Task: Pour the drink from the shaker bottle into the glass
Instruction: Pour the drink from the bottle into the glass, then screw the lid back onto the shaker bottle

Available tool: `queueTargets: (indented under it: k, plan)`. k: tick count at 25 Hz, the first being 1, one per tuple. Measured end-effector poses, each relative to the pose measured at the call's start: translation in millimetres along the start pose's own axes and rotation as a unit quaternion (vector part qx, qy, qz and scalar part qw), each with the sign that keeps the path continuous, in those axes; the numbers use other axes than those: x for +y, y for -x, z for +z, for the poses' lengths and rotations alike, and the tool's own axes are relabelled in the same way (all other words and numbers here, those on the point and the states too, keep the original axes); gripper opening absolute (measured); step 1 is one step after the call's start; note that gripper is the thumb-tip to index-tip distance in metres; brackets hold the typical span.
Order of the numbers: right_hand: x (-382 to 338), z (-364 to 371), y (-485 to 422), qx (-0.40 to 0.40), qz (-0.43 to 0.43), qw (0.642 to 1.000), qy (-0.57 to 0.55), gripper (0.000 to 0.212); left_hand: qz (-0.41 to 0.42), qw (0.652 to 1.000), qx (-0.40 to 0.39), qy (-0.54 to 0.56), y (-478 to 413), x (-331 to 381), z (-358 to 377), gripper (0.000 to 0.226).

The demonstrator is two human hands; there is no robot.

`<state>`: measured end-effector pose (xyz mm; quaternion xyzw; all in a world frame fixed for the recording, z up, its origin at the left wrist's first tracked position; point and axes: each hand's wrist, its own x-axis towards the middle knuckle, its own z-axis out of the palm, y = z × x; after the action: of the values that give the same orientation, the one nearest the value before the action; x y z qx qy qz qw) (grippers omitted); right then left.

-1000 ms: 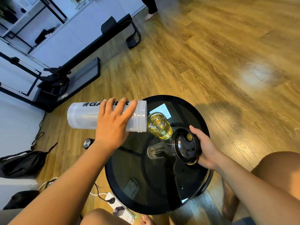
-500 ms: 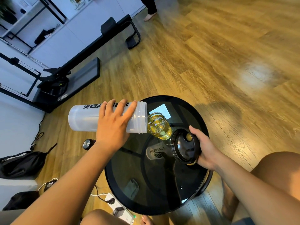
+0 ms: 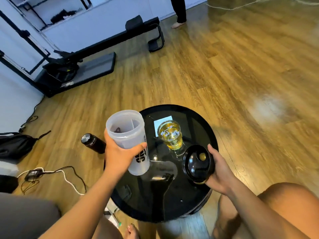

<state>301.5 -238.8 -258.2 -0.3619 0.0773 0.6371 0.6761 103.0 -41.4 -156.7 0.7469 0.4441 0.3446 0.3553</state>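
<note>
The left hand [image 3: 119, 156] has its fingers [image 3: 140, 147] curled round the middle of the shaker bottle [image 3: 131, 140], thumb on the near side, the rest wrapping over the printed wall. The bottle is held upright, slightly tilted, its open mouth at about 12 o'clock from the knuckles; its base hangs over the 9 o'clock edge of the round black table [image 3: 172, 209]. Looking in, it seems emptied of drink (something small and dark clings inside, too blurred to name). So it should be light now, a stiff but slightly giving plastic wall; a mid-body grip as here looks right, and squeezing hard is unneeded.

The right hand [image 3: 219, 171] closes loosely round the black lid [image 3: 197, 163], fingertips at the far rim, palm under the near rim, the lid tipped on edge at the table's 3 o'clock side.

The glass [image 3: 170, 135] stands on the table at about 1 o'clock from the left hand and 11 o'clock from the lid, apart from both, roughly two-thirds full of yellow drink. It is the fragile, heavier item, likely slick on the glossy top; best taken low round the wall, not by the rim.

The pour looks finished. A dark flask [image 3: 93, 143] lies on the floor at 9 o'clock from the left hand.
</note>
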Motion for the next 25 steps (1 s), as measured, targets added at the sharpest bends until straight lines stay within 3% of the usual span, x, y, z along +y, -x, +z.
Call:
queueTargets:
  k: [6, 10, 15, 20, 25]
  plan:
    - [7, 9, 16, 0.001, -0.006, 1.0, 0.003, 0.073, -0.057, 0.995, 0.05, 0.07, 58, -46, -10, 0.119]
    - [16, 22, 23, 0.028, 0.001, 0.999, 0.039, 0.075, -0.057, 0.992, 0.033, 0.107, 69, -46, -17, 0.12]
    - [24, 47, 25, 0.051, 0.009, 0.992, 0.112, 0.093, -0.101, 0.991, 0.009, 0.086, 78, -56, -20, 0.125]
    - [24, 75, 33, 0.085, 0.006, 0.987, 0.133, 0.072, -0.109, 0.99, -0.013, 0.091, 78, -50, -23, 0.123]
    - [27, 85, 38, 0.108, 0.011, 0.984, 0.144, 0.069, -0.105, 0.99, -0.03, 0.092, 79, -50, -27, 0.124]
